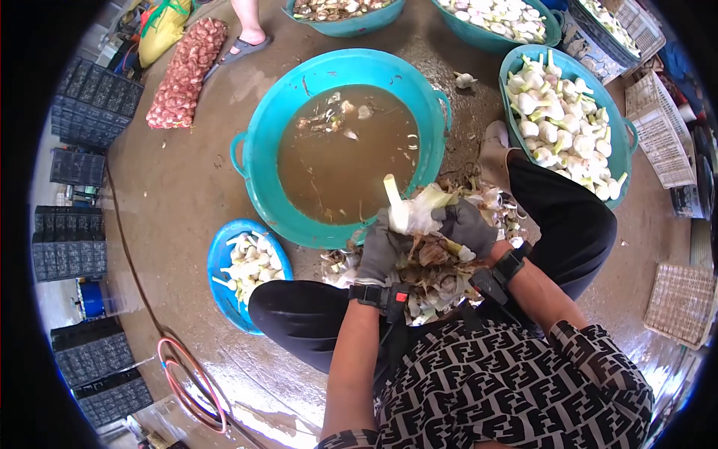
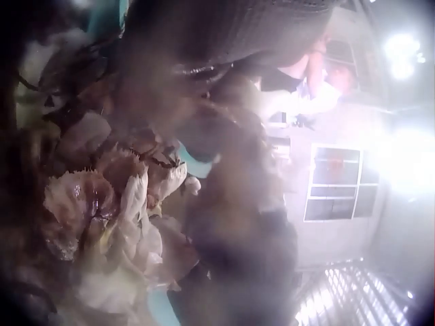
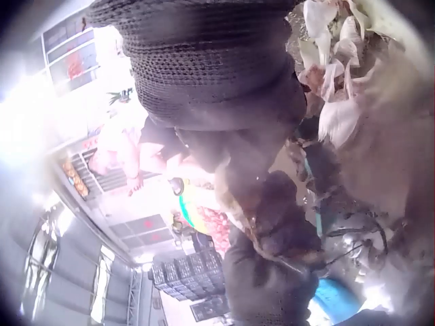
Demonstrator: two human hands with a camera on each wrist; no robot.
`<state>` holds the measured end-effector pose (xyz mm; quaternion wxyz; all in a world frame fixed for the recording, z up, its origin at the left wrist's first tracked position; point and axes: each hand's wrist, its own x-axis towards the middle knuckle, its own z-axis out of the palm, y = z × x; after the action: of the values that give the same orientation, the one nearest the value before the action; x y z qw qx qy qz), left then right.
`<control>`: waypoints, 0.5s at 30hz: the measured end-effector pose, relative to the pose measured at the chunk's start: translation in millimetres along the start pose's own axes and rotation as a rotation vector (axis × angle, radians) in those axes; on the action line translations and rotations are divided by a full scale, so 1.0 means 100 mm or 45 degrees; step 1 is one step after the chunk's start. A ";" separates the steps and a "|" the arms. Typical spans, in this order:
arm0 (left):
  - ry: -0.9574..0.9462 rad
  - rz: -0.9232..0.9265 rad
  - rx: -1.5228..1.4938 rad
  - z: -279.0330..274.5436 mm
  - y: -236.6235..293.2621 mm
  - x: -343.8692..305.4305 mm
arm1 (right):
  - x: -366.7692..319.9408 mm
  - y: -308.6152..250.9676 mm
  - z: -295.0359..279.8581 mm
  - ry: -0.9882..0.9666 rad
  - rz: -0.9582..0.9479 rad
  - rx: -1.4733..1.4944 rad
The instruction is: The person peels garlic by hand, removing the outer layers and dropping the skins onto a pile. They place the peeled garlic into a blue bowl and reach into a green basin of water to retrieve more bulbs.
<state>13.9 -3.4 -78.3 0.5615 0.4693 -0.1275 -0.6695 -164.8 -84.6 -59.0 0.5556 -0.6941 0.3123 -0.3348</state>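
In the head view my gloved left hand (image 1: 385,248) grips a garlic bulb (image 1: 400,217) whose pale cut stem points up and away. My gloved right hand (image 1: 470,226) is right beside it, fingers curled on the loose outer skin (image 1: 430,206) at the bulb's right side. Dry garlic skins (image 1: 434,288) heap up below both hands, between the legs. The left wrist view shows brown and white skins (image 2: 81,197) close up, the hand blurred. In the right wrist view the dark knitted glove (image 3: 211,68) covers much of the frame.
A large teal tub (image 1: 258,191) of murky water stands ahead. A blue basin (image 1: 217,262) with peeled garlic sits at the left knee, and a teal tub (image 1: 624,161) of white bulbs at the right. A red net sack (image 1: 187,75) lies at the far left, near another person's foot (image 1: 250,41).
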 end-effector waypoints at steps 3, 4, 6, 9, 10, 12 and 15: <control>0.412 0.477 0.959 0.01 0.06 0.10 | 0.03 -0.01 -0.07 -0.076 -0.238 -0.343; 0.444 0.418 1.105 0.05 0.08 0.10 | 0.03 -0.01 -0.09 -0.122 -0.351 -0.530; 0.504 0.295 1.394 0.18 0.19 0.06 | 0.06 0.01 -0.06 -0.181 0.050 -0.218; 0.506 0.277 1.387 0.18 0.18 0.11 | 0.04 -0.13 -0.11 -0.155 0.227 -0.103; 0.482 0.273 1.271 0.13 0.14 0.13 | 0.01 -0.19 -0.14 -0.126 0.223 -0.125; 0.288 0.303 0.999 0.07 0.18 0.09 | -0.02 -0.20 -0.22 -0.023 0.184 0.005; 0.062 0.371 0.643 0.16 0.42 -0.10 | -0.07 -0.31 -0.37 0.090 0.218 -0.099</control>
<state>27.3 -15.0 -35.7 0.5199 0.5868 -0.3428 -0.5175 -197.0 -94.3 -23.3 0.5435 -0.6736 0.4025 -0.2980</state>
